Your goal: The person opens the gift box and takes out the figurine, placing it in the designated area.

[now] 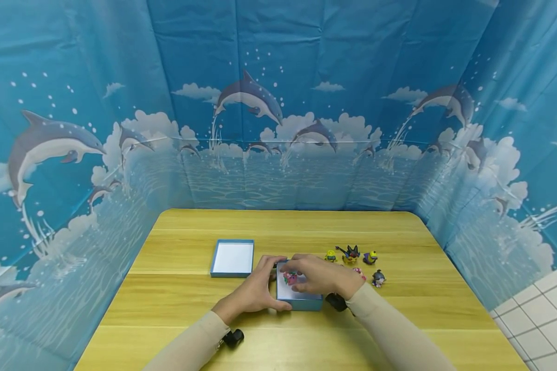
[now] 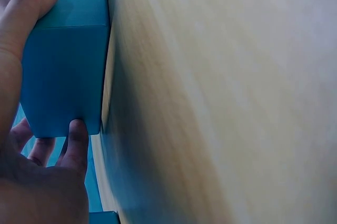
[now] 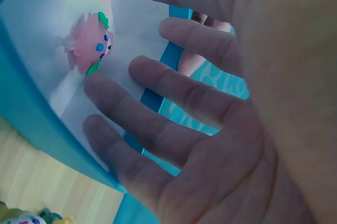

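An open blue box (image 1: 299,305) with a white inside stands on the table. My left hand (image 1: 255,289) grips it, the thumb on the near side and fingers on the far side; in the left wrist view the thumb and fingertips press the blue walls (image 2: 63,76). My right hand (image 1: 322,275) reaches over the box with its fingers spread and nothing between them. Inside lies a small pink toy figure (image 3: 90,45) with green and blue details, just past the fingertips (image 3: 96,84) in the right wrist view.
A shallow blue box lid (image 1: 233,257), white inside, lies left of the box. Several toy figures stand to the right, among them a black-eared one (image 1: 351,254), a yellow-and-purple one (image 1: 371,257) and a grey-topped one (image 1: 378,279). A dolphin-print curtain (image 1: 278,175) surrounds the wooden table (image 1: 167,304).
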Action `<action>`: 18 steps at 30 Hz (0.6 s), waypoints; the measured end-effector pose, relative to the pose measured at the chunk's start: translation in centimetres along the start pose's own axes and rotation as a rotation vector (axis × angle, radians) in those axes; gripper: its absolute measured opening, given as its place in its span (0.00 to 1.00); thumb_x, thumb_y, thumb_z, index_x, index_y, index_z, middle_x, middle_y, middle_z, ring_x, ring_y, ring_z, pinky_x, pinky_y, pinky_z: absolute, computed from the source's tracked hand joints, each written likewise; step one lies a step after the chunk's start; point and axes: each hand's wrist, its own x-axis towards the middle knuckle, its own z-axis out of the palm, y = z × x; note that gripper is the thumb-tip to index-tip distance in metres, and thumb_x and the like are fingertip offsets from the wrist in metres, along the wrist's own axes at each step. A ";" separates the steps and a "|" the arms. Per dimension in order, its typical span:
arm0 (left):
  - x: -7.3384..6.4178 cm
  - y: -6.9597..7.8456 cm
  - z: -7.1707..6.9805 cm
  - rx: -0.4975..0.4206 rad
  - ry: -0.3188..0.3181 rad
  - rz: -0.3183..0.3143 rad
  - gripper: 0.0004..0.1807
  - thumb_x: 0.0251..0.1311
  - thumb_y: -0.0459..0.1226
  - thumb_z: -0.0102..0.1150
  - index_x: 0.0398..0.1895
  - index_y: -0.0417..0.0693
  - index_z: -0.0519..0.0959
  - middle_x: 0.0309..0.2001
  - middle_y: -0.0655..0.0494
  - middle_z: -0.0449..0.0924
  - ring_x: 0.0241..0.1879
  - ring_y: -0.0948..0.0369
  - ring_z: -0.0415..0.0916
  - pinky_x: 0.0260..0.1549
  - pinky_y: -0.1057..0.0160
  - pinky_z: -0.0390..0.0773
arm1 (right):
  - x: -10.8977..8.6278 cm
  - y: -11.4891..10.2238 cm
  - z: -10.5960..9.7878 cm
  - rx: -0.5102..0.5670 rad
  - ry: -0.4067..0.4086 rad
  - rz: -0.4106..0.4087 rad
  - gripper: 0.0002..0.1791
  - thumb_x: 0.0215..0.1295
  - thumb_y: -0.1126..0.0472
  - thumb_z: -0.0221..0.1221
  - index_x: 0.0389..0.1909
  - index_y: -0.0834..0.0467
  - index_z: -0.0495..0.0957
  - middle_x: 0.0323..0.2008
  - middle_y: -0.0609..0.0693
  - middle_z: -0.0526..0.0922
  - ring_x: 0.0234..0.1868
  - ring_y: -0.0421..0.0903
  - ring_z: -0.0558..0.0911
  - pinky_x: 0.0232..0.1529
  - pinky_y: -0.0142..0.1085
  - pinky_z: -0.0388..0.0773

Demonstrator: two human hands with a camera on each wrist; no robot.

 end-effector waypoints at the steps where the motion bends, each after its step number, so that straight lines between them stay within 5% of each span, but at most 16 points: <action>1: 0.0 0.0 0.0 0.001 0.000 0.001 0.69 0.56 0.62 0.91 0.95 0.65 0.57 0.86 0.53 0.62 0.81 0.52 0.74 0.82 0.40 0.77 | 0.1 0.0 0.0 -0.001 -0.004 0.005 0.28 0.81 0.61 0.74 0.77 0.60 0.84 0.69 0.60 0.88 0.62 0.57 0.91 0.62 0.49 0.91; 10: 0.0 0.0 0.0 -0.009 0.000 0.013 0.68 0.57 0.60 0.91 0.95 0.63 0.57 0.85 0.53 0.63 0.78 0.54 0.76 0.80 0.41 0.78 | 1.0 0.1 0.7 -0.005 -0.020 0.031 0.23 0.78 0.63 0.75 0.70 0.61 0.88 0.59 0.58 0.91 0.51 0.48 0.86 0.53 0.38 0.85; 18: 0.1 0.0 0.0 0.004 0.002 0.013 0.69 0.57 0.61 0.91 0.95 0.60 0.57 0.85 0.53 0.63 0.80 0.54 0.75 0.81 0.42 0.77 | 1.4 0.1 1.0 -0.052 -0.038 0.052 0.18 0.76 0.68 0.75 0.64 0.62 0.92 0.63 0.57 0.90 0.58 0.49 0.90 0.59 0.39 0.89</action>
